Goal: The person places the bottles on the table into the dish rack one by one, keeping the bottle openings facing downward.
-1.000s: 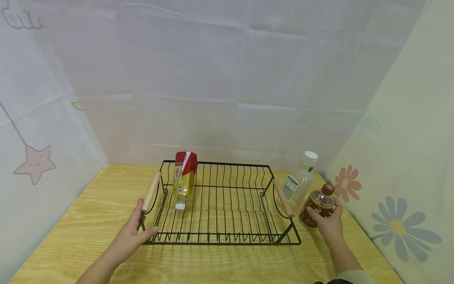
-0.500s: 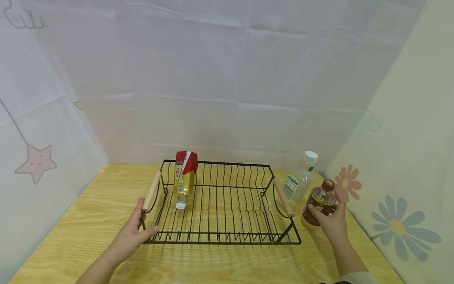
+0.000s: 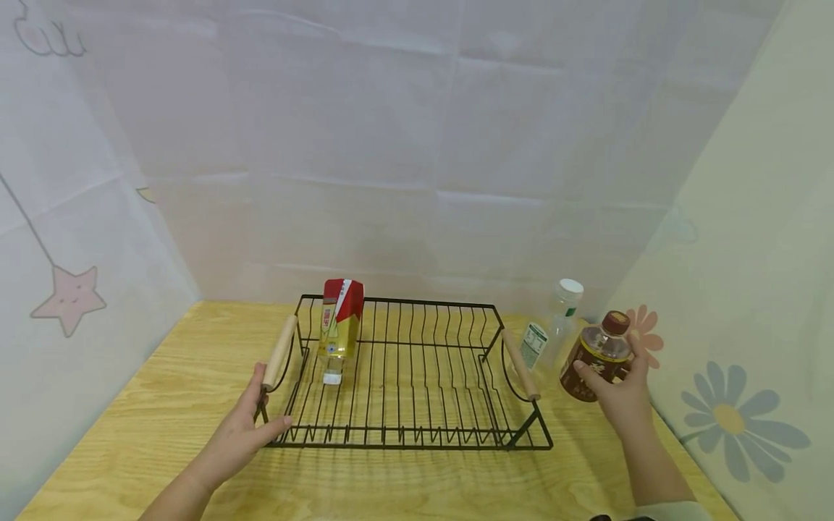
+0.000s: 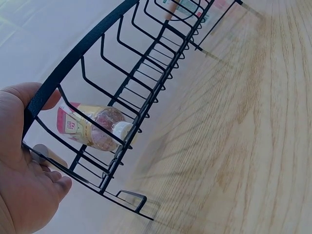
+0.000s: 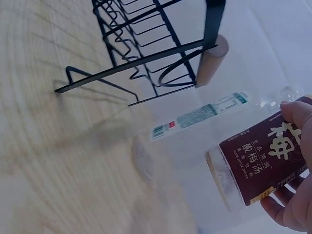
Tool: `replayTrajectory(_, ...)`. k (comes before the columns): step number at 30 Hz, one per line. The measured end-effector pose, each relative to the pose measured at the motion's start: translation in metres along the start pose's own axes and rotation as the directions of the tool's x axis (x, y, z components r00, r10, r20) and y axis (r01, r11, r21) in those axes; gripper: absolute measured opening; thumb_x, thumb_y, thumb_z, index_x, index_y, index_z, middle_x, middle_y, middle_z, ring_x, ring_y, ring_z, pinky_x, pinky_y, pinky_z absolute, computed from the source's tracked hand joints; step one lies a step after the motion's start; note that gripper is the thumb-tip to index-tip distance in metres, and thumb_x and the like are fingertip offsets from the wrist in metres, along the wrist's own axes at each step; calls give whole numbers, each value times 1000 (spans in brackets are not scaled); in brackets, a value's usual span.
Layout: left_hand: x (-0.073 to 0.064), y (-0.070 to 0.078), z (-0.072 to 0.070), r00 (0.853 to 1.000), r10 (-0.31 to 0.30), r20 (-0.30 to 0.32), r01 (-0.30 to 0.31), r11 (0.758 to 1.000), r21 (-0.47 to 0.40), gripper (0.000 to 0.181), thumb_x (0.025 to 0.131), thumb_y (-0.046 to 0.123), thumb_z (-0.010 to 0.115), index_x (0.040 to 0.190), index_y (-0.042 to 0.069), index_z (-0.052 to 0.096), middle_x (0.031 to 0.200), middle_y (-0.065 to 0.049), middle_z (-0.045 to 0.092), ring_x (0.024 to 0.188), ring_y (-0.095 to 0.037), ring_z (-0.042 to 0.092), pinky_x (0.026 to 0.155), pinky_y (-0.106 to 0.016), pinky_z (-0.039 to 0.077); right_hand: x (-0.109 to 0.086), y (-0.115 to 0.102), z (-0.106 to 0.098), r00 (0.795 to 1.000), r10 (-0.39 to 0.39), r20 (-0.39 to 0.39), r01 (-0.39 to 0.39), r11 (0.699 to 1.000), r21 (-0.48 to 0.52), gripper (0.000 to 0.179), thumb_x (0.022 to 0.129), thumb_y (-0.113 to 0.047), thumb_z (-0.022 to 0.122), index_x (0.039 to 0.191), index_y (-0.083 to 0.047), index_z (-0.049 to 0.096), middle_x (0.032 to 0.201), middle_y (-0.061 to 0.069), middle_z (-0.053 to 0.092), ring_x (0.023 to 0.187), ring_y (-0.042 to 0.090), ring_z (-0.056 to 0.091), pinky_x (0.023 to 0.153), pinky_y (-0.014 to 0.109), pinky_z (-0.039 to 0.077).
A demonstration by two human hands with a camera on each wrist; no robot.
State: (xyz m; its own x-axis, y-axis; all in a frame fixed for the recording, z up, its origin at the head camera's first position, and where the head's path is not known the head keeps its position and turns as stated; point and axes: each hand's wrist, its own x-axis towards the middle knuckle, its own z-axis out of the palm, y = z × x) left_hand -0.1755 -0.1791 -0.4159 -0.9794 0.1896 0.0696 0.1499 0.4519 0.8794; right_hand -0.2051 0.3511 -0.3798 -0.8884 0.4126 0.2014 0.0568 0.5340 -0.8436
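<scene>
the right hand (image 3: 624,399) grips a brown-capped, brown-labelled plastic bottle (image 3: 589,362); the left hand (image 3: 236,435) clasps a black wire rack (image 3: 404,448), perhaps steadying it.

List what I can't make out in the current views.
Head: small print on the red-and-yellow bottle, too small.
Head: part of the brown bottle, covered by the right hand.
Right wrist: the brown bottle's cap, cut off by the right edge.
Left wrist: the far part of the rack, cut off by the top edge.
</scene>
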Motion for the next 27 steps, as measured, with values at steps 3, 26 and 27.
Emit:
replayTrajectory(3,0,0,0,1000,-1,1,1,1000,-4,92,82,33,56,135,26,-19,142,-28,-2,124,-51,13,93,-66,17,0,-9,-5,1000,-7,14,7,1000,-21,93,77,-40,60,132,-43,-14,137,23,21,117,41,31,79,53,41)
replayTrajectory(26,-1,3,1,1000,-12,-10,13,999,39,93,82,36,56,135,26,-19,141,-30,2,123,-51,17,90,-67,23,1,-76,-16,989,-139,57,139,990,3,89,78,-36,60,130,-49,-12,136,24,20,115,45,33,81,56,41)
replayTrajectory(27,-1,3,1,1000,-10,-10,11,999,38,93,82,35,56,135,26,-19,141,-30,2,123,-51,17,90,-67,22,0,-78,-15,988,-142,63,142,990,7,89,78,-36,60,130,-48,-12,136,24,20,116,44,33,81,55,42)
